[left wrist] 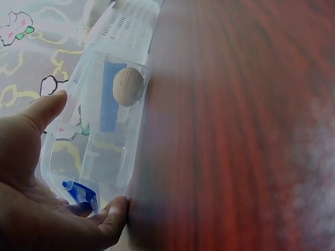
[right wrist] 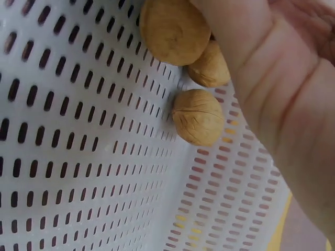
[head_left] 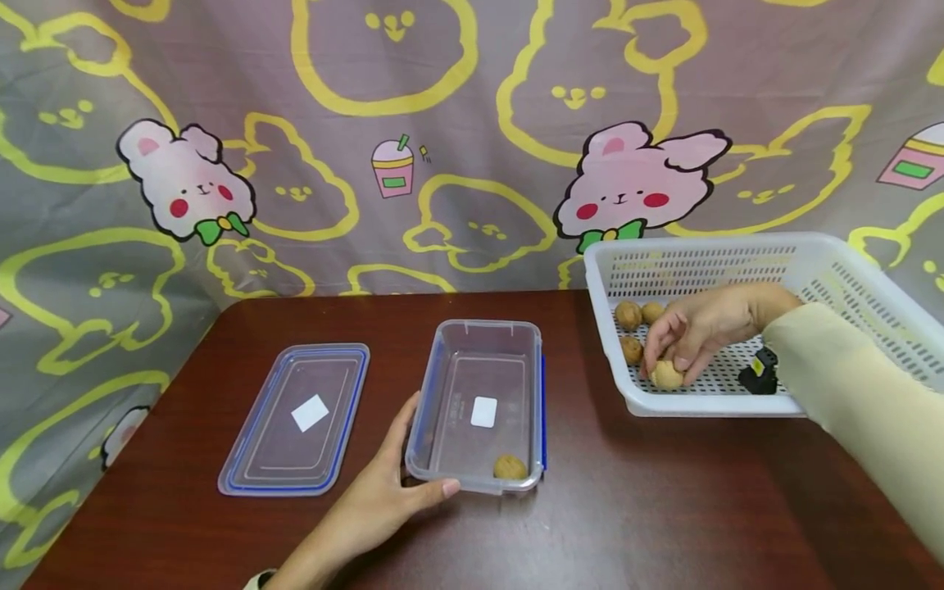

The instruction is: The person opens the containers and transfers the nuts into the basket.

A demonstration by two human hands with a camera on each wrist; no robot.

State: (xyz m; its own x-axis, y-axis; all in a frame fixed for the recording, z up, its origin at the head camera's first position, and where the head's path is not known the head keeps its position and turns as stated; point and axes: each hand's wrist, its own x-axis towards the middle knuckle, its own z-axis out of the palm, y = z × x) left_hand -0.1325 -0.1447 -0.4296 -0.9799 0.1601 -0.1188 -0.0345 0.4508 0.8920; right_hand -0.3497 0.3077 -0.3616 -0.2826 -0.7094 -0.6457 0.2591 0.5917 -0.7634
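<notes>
My left hand (head_left: 379, 500) grips the front left corner of a clear plastic food container (head_left: 479, 340), its thumb along the front rim and its fingers at the left side. One walnut (head_left: 510, 468) lies in the container's front right corner, and this walnut (left wrist: 128, 87) shows through the wall in the left wrist view. Inside a white perforated basket (head_left: 819, 246), my right hand (head_left: 701, 328) pinches a pale walnut (head_left: 668, 375) between thumb and fingers. Other walnuts (head_left: 628, 315) lie in the basket just left of this hand, and one walnut (right wrist: 198, 117) sits against the wall.
A clear lid (head_left: 283, 442) with a blue seal lies flat on the dark red wooden table (head_left: 605, 508), left of the container. A small black device (head_left: 760, 373) shows by the right sleeve (head_left: 848, 385). A patterned curtain (head_left: 472, 147) hangs behind the table.
</notes>
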